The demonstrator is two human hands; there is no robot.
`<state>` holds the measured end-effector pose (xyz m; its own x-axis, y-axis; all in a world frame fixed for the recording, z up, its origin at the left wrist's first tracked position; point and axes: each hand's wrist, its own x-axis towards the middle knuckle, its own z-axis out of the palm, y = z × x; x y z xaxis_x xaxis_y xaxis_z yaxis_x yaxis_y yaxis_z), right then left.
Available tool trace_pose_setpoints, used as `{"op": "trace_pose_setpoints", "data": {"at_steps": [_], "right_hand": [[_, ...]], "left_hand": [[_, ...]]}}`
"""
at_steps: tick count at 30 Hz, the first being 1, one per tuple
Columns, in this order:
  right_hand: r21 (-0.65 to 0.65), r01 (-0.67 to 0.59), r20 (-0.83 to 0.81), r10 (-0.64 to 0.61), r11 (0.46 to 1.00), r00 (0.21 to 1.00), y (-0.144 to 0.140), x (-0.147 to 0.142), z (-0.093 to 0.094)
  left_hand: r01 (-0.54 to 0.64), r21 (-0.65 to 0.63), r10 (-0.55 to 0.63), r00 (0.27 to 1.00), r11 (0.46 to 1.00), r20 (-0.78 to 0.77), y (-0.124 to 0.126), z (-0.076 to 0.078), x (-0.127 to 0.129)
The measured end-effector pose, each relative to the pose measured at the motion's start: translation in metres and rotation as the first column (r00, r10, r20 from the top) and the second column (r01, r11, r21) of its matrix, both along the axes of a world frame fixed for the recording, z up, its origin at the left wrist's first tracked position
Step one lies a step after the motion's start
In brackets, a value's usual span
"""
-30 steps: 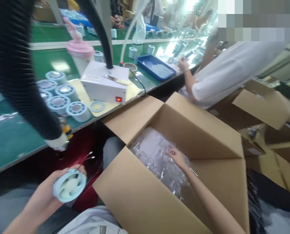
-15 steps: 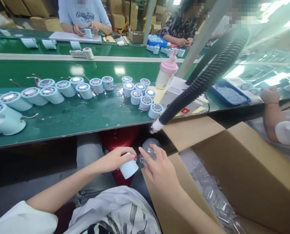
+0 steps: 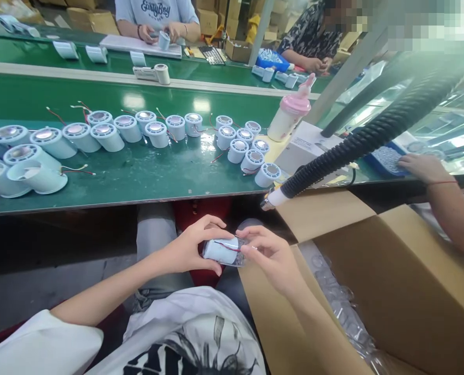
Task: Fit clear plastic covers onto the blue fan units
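Note:
My left hand grips a pale blue cylindrical fan housing with thin red wires, held sideways over my lap. At its right end my right hand pinches a clear plastic cover that touches the housing. Both hands sit just below the edge of the green conveyor belt. Right of my right hand stands an open cardboard box holding several more clear plastic covers.
Several pale blue fan housings lie in rows on the belt. A black ribbed hose hangs over the box beside a white unit and a pink-capped bottle. A co-worker's arm reaches in at right; two people sit across the line.
One second ago my right hand was inside the box among the clear covers. It has since come out with one and pressed it against the end of the housing in my left hand.

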<state>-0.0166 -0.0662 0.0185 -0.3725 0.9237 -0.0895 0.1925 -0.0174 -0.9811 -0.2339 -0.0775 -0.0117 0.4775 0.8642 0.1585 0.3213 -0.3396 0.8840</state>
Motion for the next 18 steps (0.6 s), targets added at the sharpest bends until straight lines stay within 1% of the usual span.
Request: {"op": "trace_pose_setpoints", "data": {"at_steps": [3, 5, 6, 7, 8, 9, 10, 11, 12, 13, 15, 16, 18], "right_hand": [[-0.141, 0.065, -0.122, -0.083, 0.988, 0.989, 0.002, 0.005, -0.003], [-0.21, 0.051, -0.195, -0.093, 0.976, 0.976, 0.003, 0.009, -0.005], [-0.21, 0.02, -0.226, -0.069, 0.977, 0.972, 0.003, 0.011, -0.005], [-0.17, -0.015, -0.233, -0.025, 0.985, 0.972, 0.002, 0.013, -0.005], [-0.089, -0.052, -0.202, 0.034, 0.995, 0.979, 0.002, 0.015, -0.006], [0.023, -0.084, -0.134, 0.086, 0.996, 0.987, 0.001, 0.017, -0.006], [0.148, -0.114, -0.042, 0.121, 0.982, 0.992, -0.001, 0.018, -0.006], [0.265, -0.146, 0.054, 0.137, 0.953, 0.989, -0.002, 0.02, -0.007], [0.359, -0.177, 0.134, 0.137, 0.916, 0.981, -0.003, 0.021, -0.008], [0.428, -0.202, 0.18, 0.136, 0.881, 0.974, -0.004, 0.022, -0.009], [0.484, -0.247, 0.211, 0.162, 0.839, 0.964, -0.004, 0.023, -0.01], [0.486, -0.263, 0.215, 0.178, 0.833, 0.96, -0.004, 0.024, -0.01], [0.464, -0.267, 0.209, 0.188, 0.845, 0.96, -0.004, 0.025, -0.01]], "left_hand": [[0.107, -0.147, -0.09, 0.989, 0.983, 0.121, 0.002, 0.006, 0.003], [0.146, -0.274, -0.088, 0.973, 0.951, 0.212, 0.002, 0.01, 0.006], [0.157, -0.342, -0.068, 0.964, 0.927, 0.258, 0.001, 0.011, 0.007], [0.161, -0.406, -0.031, 0.951, 0.899, 0.308, 0.0, 0.012, 0.009], [0.155, -0.466, 0.023, 0.934, 0.871, 0.356, -0.001, 0.012, 0.01], [0.144, -0.517, 0.086, 0.915, 0.844, 0.395, -0.003, 0.011, 0.012], [0.131, -0.557, 0.146, 0.893, 0.82, 0.425, -0.004, 0.011, 0.013], [0.127, -0.588, 0.188, 0.875, 0.799, 0.446, -0.005, 0.01, 0.013], [0.139, -0.609, 0.204, 0.865, 0.781, 0.458, -0.006, 0.009, 0.014], [0.16, -0.622, 0.195, 0.864, 0.767, 0.463, -0.007, 0.009, 0.014], [0.187, -0.618, 0.142, 0.885, 0.764, 0.444, -0.008, 0.011, 0.012], [0.182, -0.601, 0.11, 0.902, 0.778, 0.416, -0.008, 0.013, 0.011], [0.15, -0.537, 0.056, 0.936, 0.83, 0.348, -0.007, 0.018, 0.008]]}}
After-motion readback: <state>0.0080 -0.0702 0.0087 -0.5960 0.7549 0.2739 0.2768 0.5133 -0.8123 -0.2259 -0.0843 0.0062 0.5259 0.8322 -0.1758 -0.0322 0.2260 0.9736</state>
